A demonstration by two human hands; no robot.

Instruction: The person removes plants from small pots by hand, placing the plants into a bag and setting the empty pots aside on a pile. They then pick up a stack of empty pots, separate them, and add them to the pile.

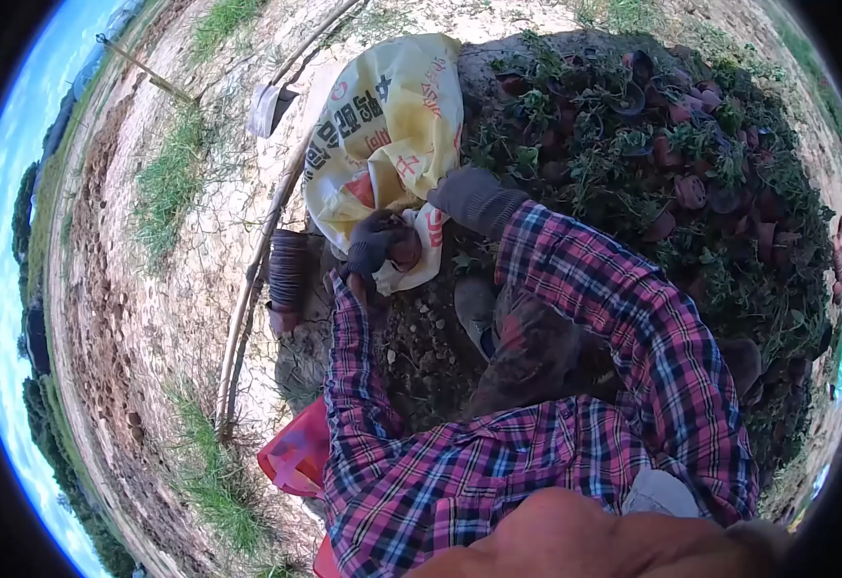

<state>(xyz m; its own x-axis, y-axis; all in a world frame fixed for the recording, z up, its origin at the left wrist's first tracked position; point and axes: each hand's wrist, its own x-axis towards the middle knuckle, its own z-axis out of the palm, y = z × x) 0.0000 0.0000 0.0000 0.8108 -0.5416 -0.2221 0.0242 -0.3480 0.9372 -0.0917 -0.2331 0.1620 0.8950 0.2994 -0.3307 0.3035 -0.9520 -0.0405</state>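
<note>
A yellowish-white woven sack [382, 125] with printed lettering lies on the ground in front of me, its mouth facing me. My left hand [371, 243], in a dark glove, is closed around a reddish-brown plastic plant pot [405, 250] at the sack's opening. On the right side of that opening, my right hand [469, 199], also gloved, grips the sack's edge, with its fingertips partly hidden in the folds. Something reddish [359, 189] shows inside the sack. Beside my left hand lies a stack of dark nested pots [288, 272] on its side.
To the right spreads a shaded heap of small reddish pots [691, 191] mixed with leafy green plants [594, 164]. A long hose or pole [259, 255] runs along the left. A red bag [298, 448] sits near my left elbow. My shoe [476, 313] is below the sack.
</note>
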